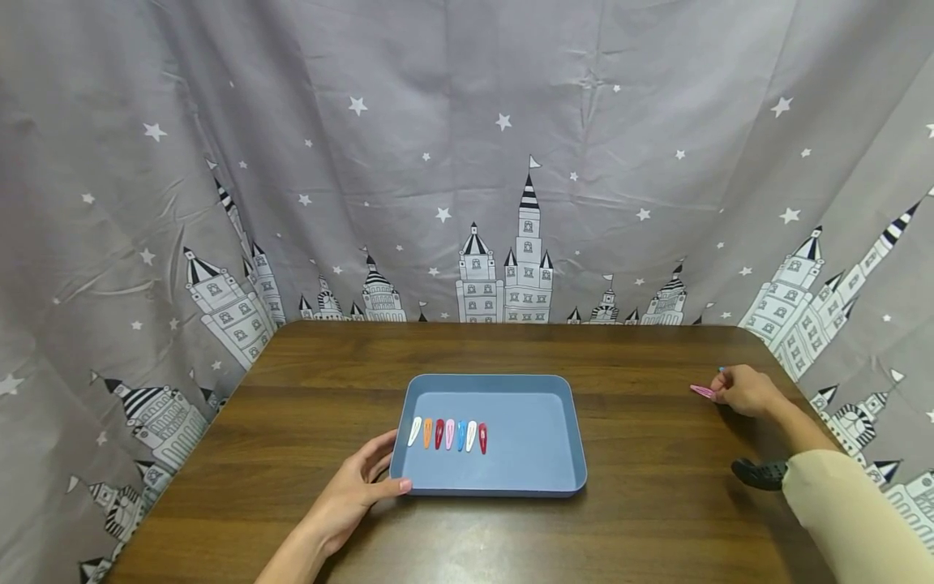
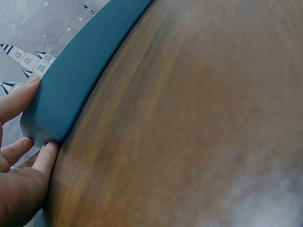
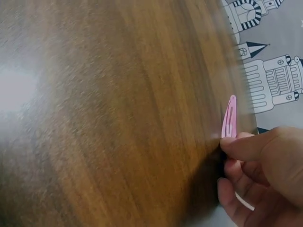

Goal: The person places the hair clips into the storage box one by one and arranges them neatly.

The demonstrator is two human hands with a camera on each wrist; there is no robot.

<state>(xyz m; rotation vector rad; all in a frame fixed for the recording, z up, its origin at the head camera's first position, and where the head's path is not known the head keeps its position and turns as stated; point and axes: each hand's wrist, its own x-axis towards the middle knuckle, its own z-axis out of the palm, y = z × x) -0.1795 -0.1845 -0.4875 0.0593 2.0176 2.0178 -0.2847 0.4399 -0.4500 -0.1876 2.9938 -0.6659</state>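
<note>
A shallow blue tray lies on the wooden table, with a row of several snap hair clips in its left half: white, orange, dark red, pink, blue, white and red. My left hand grips the tray's near left corner, thumb at the front wall and fingers along the left side. Far to the right, my right hand pinches a pink hair clip between thumb and fingers, its narrow end pointing away from them. A small blue bit shows just behind that hand, mostly hidden.
The brown table runs back to a grey curtain printed with castles and stars. A black strap-like piece sits at the right wrist, by a cream sleeve.
</note>
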